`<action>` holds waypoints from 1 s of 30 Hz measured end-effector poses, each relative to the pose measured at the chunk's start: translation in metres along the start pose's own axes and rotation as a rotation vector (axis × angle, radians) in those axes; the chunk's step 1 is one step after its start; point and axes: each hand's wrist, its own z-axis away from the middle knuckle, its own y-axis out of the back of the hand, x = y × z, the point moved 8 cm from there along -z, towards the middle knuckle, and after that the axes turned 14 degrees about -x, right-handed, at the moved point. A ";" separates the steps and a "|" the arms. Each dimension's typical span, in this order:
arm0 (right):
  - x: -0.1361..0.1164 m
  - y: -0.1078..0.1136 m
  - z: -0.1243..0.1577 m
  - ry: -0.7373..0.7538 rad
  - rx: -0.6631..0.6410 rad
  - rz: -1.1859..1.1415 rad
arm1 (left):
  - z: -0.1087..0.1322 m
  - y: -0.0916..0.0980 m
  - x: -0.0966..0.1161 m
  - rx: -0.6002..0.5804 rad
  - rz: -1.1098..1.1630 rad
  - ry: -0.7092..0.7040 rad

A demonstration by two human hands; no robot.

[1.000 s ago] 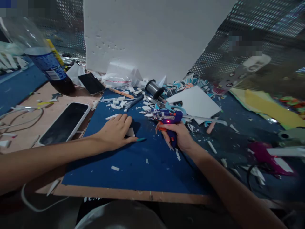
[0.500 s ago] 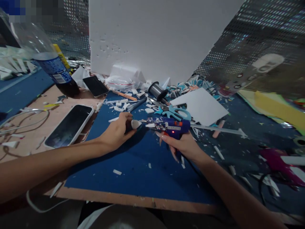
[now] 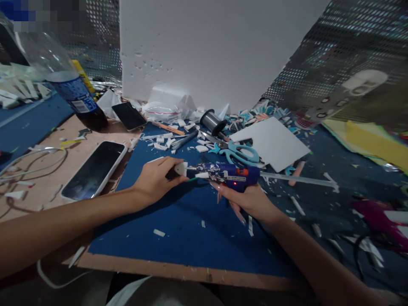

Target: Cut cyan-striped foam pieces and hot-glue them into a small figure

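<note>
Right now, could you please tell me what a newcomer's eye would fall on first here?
Probably the blue glue gun in the right hand, its nozzle close to a small piece in the left hand. Next, the big white board behind the scraps, and the bottle at left.

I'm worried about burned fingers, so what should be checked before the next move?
1. Right hand around the glue gun: ok.
2. Red light on the gun lit: ok.
3. Glue stick in the gun's rear: ok, a long length sticks out.
4. Small piece gripped by the left hand: ok.
5. Nozzle well away from the left fingertips: not ok, they look close; whether it touches the piece, cannot tell.
6. Gun's front free of scraps: not ok, white bits cover it.
</note>
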 end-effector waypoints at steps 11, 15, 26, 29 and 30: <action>0.011 -0.001 -0.005 -0.031 -0.017 0.036 | 0.001 0.001 0.001 0.035 -0.043 -0.032; 0.008 -0.002 -0.004 -0.068 -0.020 0.087 | 0.001 0.001 0.000 0.030 -0.046 -0.025; 0.008 0.001 -0.003 -0.158 0.013 0.160 | 0.001 0.003 0.003 0.047 -0.043 -0.040; 0.008 0.000 -0.004 -0.168 -0.014 0.180 | 0.001 0.003 0.002 0.044 -0.051 -0.020; 0.006 0.000 -0.004 -0.163 -0.009 0.189 | 0.001 0.003 0.001 0.044 -0.055 -0.013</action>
